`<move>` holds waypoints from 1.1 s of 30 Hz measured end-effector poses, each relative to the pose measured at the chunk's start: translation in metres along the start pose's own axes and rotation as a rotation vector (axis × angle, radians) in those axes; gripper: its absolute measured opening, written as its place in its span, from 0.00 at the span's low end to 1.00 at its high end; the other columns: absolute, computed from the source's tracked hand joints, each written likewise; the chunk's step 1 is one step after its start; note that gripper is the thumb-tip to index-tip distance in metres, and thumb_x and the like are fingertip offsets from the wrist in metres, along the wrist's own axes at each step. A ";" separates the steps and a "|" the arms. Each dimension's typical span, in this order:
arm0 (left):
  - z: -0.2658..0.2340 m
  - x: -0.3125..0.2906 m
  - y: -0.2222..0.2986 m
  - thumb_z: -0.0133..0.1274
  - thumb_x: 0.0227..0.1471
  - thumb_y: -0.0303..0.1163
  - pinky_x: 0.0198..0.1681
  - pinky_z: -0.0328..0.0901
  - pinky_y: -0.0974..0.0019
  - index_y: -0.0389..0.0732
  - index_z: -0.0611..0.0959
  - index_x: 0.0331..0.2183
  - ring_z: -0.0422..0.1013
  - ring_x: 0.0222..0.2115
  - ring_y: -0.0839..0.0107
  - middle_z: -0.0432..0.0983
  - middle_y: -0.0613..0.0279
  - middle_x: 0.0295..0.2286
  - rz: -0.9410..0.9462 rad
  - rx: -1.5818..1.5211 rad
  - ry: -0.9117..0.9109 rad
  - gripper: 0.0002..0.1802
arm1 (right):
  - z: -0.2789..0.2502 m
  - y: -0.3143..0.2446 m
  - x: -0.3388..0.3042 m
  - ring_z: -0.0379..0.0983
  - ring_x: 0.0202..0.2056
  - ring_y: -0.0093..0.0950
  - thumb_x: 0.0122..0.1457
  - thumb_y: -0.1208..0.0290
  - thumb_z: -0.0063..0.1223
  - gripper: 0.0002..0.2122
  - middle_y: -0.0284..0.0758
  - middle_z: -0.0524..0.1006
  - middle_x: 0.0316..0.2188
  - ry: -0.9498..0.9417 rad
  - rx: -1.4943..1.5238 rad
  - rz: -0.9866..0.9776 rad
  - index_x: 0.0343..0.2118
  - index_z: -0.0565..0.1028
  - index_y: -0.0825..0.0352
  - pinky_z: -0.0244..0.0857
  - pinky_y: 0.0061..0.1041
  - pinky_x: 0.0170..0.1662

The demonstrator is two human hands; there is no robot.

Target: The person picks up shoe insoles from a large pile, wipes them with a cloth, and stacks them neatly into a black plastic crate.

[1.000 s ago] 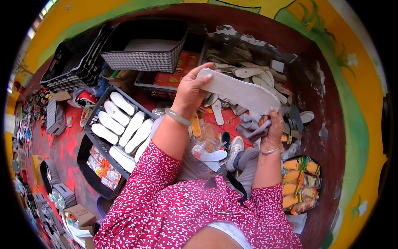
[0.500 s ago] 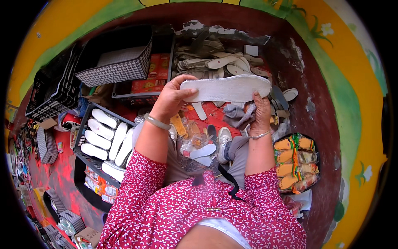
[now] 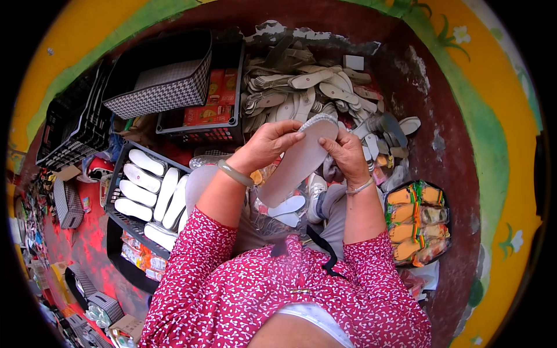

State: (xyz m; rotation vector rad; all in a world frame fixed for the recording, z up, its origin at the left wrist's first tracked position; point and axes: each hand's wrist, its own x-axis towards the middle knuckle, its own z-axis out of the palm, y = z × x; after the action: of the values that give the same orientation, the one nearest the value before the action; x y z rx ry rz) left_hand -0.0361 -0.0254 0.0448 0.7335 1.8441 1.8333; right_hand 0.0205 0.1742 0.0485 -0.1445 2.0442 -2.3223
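Houndstooth basket [image 3: 159, 101] overlapping black crate [image 3: 200, 135] of red packages [image 3: 204, 113]; grey crate [image 3: 126, 224] of white insoles [image 3: 137, 192]. At centre, pale insole [image 3: 295, 167] slanting lengthwise from upper right to lower left, pinched near the upper end by left hand [image 3: 266, 146] and right hand [image 3: 350, 155].

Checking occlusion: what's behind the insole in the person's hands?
Past the lower edges of the held insole, you can see pale insoles, clear plastic and a white shoe. What lies directly behind its middle is covered and can't be told.
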 end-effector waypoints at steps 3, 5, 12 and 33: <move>0.004 0.000 0.000 0.48 0.55 0.33 0.26 0.61 0.82 0.36 0.73 0.45 0.66 0.26 0.86 0.73 0.71 0.27 -0.076 -0.165 0.065 0.17 | 0.010 -0.003 0.005 0.68 0.30 0.15 0.54 0.70 0.55 0.15 0.30 0.76 0.31 0.197 0.139 -0.130 0.42 0.72 0.72 0.62 0.13 0.34; 0.007 -0.001 0.002 0.48 0.55 0.33 0.27 0.61 0.83 0.36 0.73 0.45 0.65 0.26 0.87 0.73 0.72 0.27 -0.086 -0.181 0.089 0.17 | 0.003 0.002 0.004 0.67 0.30 0.14 0.53 0.70 0.56 0.18 0.30 0.76 0.29 0.209 0.002 -0.191 0.46 0.70 0.72 0.62 0.12 0.35; 0.026 0.012 -0.024 0.42 0.57 0.28 0.43 0.62 0.77 0.35 0.68 0.51 0.66 0.39 0.82 0.72 0.64 0.40 0.260 0.002 0.229 0.19 | 0.008 0.016 0.008 0.65 0.28 0.13 0.54 0.72 0.55 0.17 0.30 0.75 0.26 0.393 -0.371 -0.348 0.46 0.72 0.70 0.61 0.12 0.33; 0.017 0.005 -0.021 0.48 0.54 0.28 0.39 0.64 0.76 0.33 0.76 0.43 0.68 0.34 0.80 0.76 0.64 0.33 0.046 -0.174 0.160 0.15 | 0.006 0.009 0.006 0.69 0.33 0.16 0.53 0.72 0.55 0.14 0.31 0.76 0.32 0.214 -0.047 -0.185 0.42 0.73 0.73 0.64 0.13 0.37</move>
State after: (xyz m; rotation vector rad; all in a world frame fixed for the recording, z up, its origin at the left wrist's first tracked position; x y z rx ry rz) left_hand -0.0307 -0.0087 0.0242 0.5865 1.7469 2.1050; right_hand 0.0148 0.1669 0.0408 -0.0942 2.2759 -2.4960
